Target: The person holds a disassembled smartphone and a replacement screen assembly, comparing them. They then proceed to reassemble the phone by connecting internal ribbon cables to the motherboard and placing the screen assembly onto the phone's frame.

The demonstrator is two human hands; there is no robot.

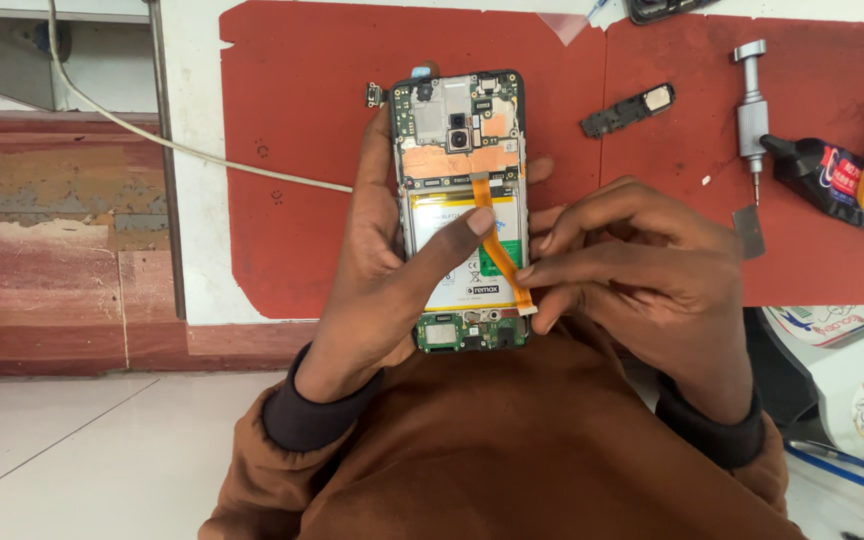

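Left hand (377,270) cradles the opened phone (464,210) over the red mat (292,150), thumb pressed on the battery. Right hand (642,270) pinches the orange ribbon cable (497,245) near its lower end. Screwdriver (751,110) lies toward the bench's (192,150) right edge.

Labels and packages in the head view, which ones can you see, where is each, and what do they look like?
Battery label: white rectangle inside the opened phone, under the left hand thumb, crossed by the orange flex cable that the right hand pinches.
Glue tube: black with red and white print, right edge of the red mat.
Round stickers: white, lower right.
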